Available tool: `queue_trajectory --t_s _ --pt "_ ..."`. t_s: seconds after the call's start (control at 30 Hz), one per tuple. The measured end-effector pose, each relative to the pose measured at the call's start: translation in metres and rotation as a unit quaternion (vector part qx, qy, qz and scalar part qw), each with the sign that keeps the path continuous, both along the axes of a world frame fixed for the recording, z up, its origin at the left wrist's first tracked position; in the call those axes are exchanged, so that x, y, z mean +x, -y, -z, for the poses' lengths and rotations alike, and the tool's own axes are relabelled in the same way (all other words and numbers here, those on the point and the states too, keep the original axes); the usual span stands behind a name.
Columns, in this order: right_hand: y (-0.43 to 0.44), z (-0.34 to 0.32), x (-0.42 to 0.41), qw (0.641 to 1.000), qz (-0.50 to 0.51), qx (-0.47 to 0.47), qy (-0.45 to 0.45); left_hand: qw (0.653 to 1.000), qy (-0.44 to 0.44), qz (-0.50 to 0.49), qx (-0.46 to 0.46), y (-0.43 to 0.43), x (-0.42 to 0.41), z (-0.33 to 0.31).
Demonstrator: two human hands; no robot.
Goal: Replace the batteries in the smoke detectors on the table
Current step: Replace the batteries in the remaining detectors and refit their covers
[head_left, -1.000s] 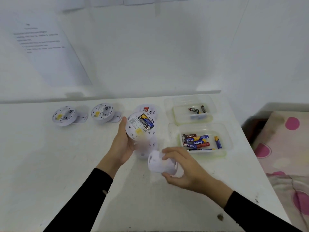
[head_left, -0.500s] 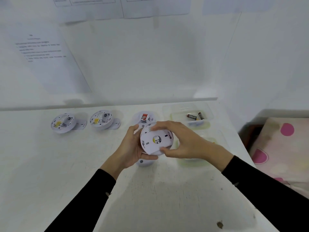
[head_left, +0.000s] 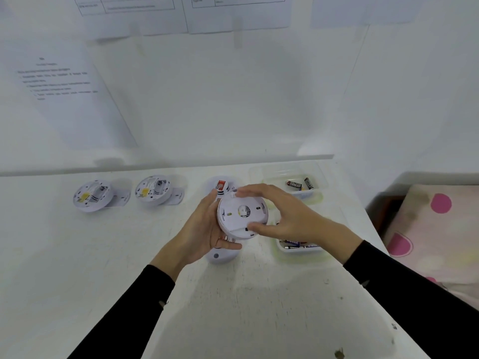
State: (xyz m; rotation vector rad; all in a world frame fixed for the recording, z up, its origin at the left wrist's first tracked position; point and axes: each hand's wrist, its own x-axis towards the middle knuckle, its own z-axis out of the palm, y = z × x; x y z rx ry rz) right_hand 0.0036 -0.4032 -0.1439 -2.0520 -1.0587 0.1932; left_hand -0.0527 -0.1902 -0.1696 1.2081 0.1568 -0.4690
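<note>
Head view: the smoke detector (head_left: 240, 216), a second ago open in the left hand (head_left: 201, 234) alone, is now closed. Both the left hand and the right hand (head_left: 287, 216) grasp it above the table (head_left: 233, 307), toward its far right corner.

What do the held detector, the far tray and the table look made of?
The detector looks like white matte plastic, by its moulded slots and seams. The far tray looks like clear glossy plastic: the table shows through its walls. The table's top looks painted white, worn and speckled; perhaps wood underneath.
</note>
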Motion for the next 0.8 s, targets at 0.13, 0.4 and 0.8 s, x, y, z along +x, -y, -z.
queue_trajectory --t_s 0.13,0.4,0.8 --pt "0.001 0.002 0.003 0.999 -0.006 0.006 -0.035 0.997 0.046 0.011 0.067 0.001 -0.003 0.005" --pt "-0.003 0.01 0.018 0.883 0.102 0.141 -0.437 0.995 0.068 0.025 0.073 0.003 -0.004 0.006" --pt "-0.008 0.016 0.03 0.809 0.211 0.226 -0.5 0.99 0.088 -0.111 0.013 0.017 -0.007 0.018"
